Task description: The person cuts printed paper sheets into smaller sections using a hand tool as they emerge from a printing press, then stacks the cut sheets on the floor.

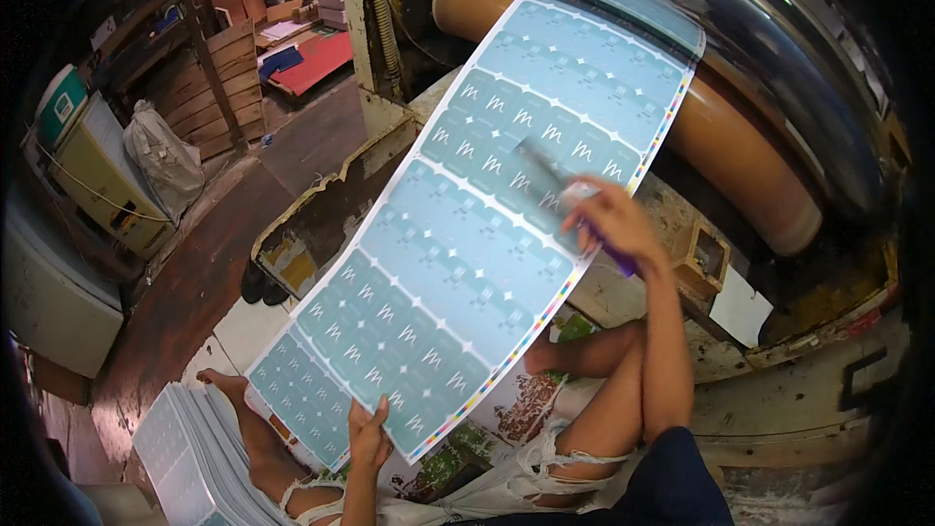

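Note:
A long pale-blue and teal printed sheet (pixel 467 244) slopes from the large machine rollers down toward my lap. Its near edge is pinched in my left hand (pixel 368 436), thumb on top. Above the sheet's right side, my right hand (pixel 612 222) grips a purple-handled tool (pixel 616 255). The tool's grey front end is smeared by motion over the sheet, so its exact kind does not show. Beneath the near end of the held sheet lies another printed sheet (pixel 300 394). Where the far end meets the machine, it curves over a shiny roller.
A thick stack of printed sheets (pixel 180 463) stands at the lower left. Brown rollers (pixel 750 156) and a dark metal cylinder (pixel 808 49) fill the far right. A small wooden box (pixel 703 258) and white paper (pixel 740 310) sit right of my arm. Dark shoes (pixel 261 284) are on the floor.

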`<action>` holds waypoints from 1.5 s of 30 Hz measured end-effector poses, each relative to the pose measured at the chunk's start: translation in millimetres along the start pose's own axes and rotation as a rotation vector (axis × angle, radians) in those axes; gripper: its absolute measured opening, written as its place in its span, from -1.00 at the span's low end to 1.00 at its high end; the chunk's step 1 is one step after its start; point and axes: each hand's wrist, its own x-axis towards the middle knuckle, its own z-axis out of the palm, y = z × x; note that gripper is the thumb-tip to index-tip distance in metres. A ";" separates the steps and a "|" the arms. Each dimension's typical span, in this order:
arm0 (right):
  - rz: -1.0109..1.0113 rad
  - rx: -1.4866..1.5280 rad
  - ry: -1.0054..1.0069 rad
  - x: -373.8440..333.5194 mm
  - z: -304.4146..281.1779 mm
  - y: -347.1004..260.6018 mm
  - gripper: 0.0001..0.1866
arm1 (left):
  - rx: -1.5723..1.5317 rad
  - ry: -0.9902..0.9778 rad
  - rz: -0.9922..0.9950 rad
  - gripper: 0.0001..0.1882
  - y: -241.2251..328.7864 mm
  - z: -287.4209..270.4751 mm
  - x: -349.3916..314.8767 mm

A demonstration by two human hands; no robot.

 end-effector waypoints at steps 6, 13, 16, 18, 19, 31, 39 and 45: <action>-0.331 0.117 0.937 32.0 -157.3 49.2 -0.69 | -0.062 -0.043 0.001 -0.41 4.2 -16.3 -7.5; -0.139 0.121 0.784 82.2 -229.5 76.3 -0.63 | 0.039 -0.008 -0.026 -0.43 28.0 -19.0 -22.8; -0.118 -0.022 0.698 86.0 -216.6 95.5 -0.68 | 0.015 0.007 -0.005 -0.43 45.9 -9.1 -34.4; -0.110 0.039 0.755 83.2 -199.1 99.3 -0.75 | 0.011 -0.006 0.003 -0.43 52.2 -7.8 -38.0; -0.082 -0.080 0.830 82.3 -201.8 100.6 -0.76 | 0.046 0.014 -0.011 -0.42 53.2 -11.0 -39.0; -0.499 -0.955 0.731 36.6 -129.0 80.0 -0.23 | 0.062 0.317 0.064 -0.44 31.9 -103.4 -101.0; -0.283 -0.792 0.612 3.4 -60.5 73.0 -0.53 | 0.305 0.408 0.174 -0.52 58.8 -291.9 -145.9; -0.180 -0.753 0.443 -13.6 -51.9 15.8 -0.70 | 0.463 0.521 -0.073 -0.59 107.6 -264.1 -159.5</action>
